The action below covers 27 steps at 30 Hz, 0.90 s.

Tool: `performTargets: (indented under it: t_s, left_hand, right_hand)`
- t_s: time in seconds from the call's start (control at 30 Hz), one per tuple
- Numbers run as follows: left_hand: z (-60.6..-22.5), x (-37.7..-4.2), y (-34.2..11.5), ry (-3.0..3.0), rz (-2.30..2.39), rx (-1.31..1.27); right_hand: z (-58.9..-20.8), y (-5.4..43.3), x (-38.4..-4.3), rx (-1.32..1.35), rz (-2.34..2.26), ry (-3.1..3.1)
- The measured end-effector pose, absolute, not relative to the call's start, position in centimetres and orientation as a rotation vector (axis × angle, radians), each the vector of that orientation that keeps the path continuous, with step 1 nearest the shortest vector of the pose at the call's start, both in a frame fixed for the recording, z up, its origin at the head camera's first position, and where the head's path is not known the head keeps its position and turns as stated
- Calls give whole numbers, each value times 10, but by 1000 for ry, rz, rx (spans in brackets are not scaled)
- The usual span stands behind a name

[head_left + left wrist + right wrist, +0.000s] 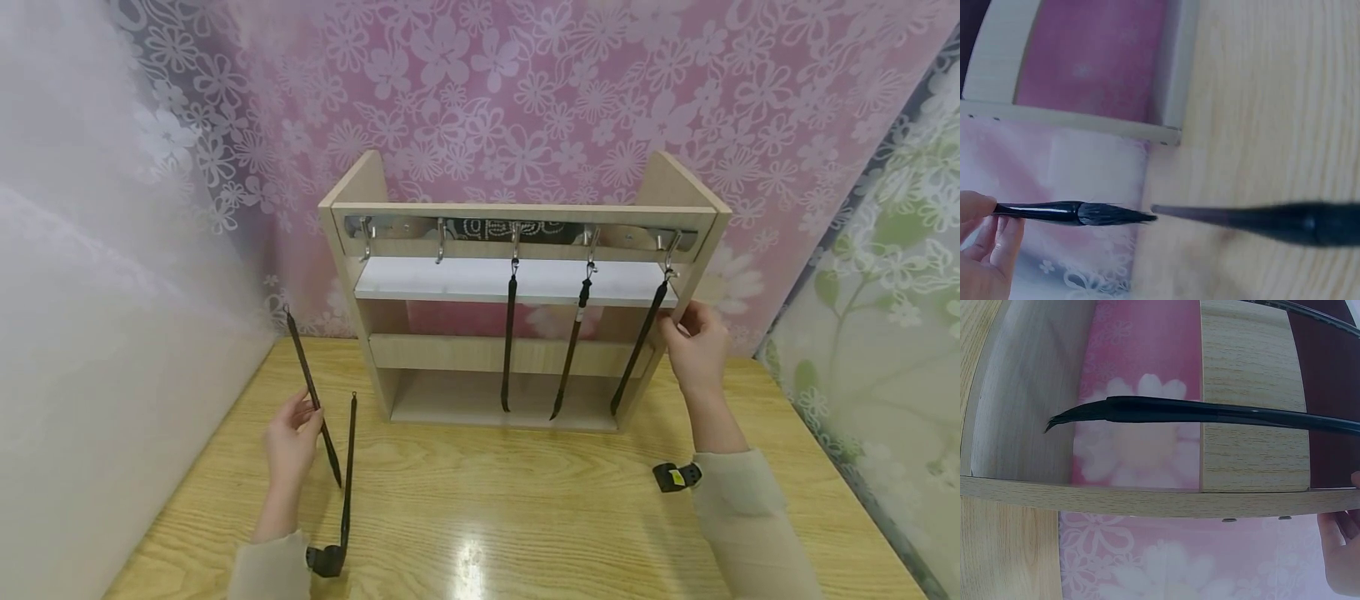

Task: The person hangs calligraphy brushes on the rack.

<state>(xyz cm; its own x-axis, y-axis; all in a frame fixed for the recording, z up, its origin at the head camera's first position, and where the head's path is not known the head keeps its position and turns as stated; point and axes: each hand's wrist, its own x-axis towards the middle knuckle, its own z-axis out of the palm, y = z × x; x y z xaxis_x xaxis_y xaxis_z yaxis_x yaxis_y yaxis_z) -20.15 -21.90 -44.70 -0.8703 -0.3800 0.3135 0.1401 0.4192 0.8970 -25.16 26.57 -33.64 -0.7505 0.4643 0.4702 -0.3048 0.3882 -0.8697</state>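
Note:
My left hand pinches a calligraphy brush by its dark handle. The brush leans with its looped end up, left of a small wooden shelf; its black bristles show in the left wrist view. Beside it, a second brush lies on the table, loop end towards the shelf. With thumb and fingers, my right hand grips the shelf's right side panel. Just inside that panel hangs a brush, its bent bristle tip pointing down.
A metal hook rail runs along the shelf's top front. Two more brushes, one central and one right of it, hang from its hooks. The wooden table meets a flowered pink backdrop and a white wall.

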Motion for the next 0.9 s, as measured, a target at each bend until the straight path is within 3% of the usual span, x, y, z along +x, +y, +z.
performTargets:
  t_s: [0.63, 0.9]
  left_hand:
    - [-399, -177, -172, -2010, -1586, -221]
    - [-404, -182, -161, -2031, -1513, -359]
  right_hand:
    - [-338, 267, -253, -143, 1403, -1962]
    - [-338, 267, -252, -136, 1378, -1979]
